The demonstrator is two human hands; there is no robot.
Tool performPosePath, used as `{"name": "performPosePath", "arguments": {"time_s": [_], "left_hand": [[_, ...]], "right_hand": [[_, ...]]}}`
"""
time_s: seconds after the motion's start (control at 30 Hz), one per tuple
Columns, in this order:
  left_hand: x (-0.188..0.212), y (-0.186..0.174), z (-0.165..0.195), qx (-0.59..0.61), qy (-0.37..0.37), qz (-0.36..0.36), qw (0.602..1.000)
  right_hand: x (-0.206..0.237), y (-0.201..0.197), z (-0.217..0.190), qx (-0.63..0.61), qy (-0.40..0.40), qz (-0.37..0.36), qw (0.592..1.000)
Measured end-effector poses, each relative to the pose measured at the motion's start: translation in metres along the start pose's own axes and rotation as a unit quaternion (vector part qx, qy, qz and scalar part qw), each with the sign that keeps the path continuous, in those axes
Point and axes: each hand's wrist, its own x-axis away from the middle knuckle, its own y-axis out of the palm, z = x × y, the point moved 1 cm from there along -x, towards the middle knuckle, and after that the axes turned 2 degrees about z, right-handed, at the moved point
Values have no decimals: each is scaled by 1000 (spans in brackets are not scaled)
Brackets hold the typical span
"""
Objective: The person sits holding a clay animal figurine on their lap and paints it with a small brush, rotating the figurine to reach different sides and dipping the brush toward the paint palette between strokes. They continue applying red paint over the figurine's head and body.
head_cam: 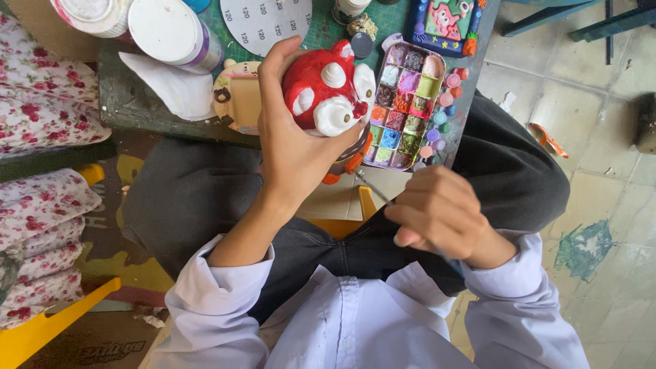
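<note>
Gripping a red figurine from its near side, the left hand is curling its fingers and thumb around the rounded body and holding it up over the edge of the table. The figurine is showing white raised bumps and a white snout, and it is sitting just above the person's lap, with the paint palette touching or nearly touching its right side. Below and to the right, the right hand is closing in a pinch on a thin brush, whose tip is pointing up toward the underside of the figurine; whether the tip is touching it I cannot tell. The two hands are lying near each other but apart, the figurine resting wholly in the left one. A second, cream-coloured figurine is lying on the table just left of the left hand, beside a white cloth. A grey sanding disc is lying above the fingers, and white tubs are standing at the upper left.
</note>
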Motion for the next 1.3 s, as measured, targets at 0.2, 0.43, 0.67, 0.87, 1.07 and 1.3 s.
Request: {"name": "performPosePath", "arguments": {"time_s": [0.2,0.43,0.67,0.87,1.07,1.3], "left_hand": [[-7,-1,-12,119,-55,4,991],[-4,-2,-18,140,-71,1,988],[-3,-3,-16,112,-52,0,992],[-3,-5,-17,68,-29,0,997],[-5,-4,-20,124,-61,4,990],[-9,-4,-23,162,-114,13,980]], "right_hand": [[2,9,-16,53,-128,-21,990],[2,14,-17,90,-122,4,988],[-3,17,-17,96,-106,0,990],[-3,15,-17,85,-116,4,990],[-3,13,-19,83,-100,-5,992],[-2,11,-20,86,-110,-3,990]]}}
